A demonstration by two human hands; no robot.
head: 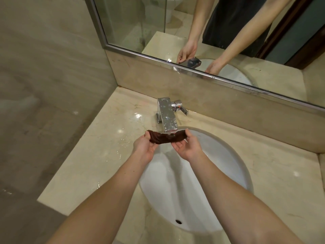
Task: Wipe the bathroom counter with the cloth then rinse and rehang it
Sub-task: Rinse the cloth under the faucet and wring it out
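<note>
A dark brown cloth [166, 137], twisted into a roll, stretches between both hands right under the spout of the chrome faucet [166, 116]. My left hand [144, 146] holds its left end, palm up. My right hand [186, 145] pinches its right end between thumb and fingers. Both hands hover over the far rim of the white oval sink [228, 166]. The beige marble counter [91, 155] around the sink shows wet patches and droplets left of the faucet.
The faucet's lever handle [182, 108] points right, near the backsplash. A metal-framed mirror [193, 32] runs along the back wall and reflects the hands and cloth. A tiled wall closes the left side. The sink's overflow hole [178, 221] is near the front rim.
</note>
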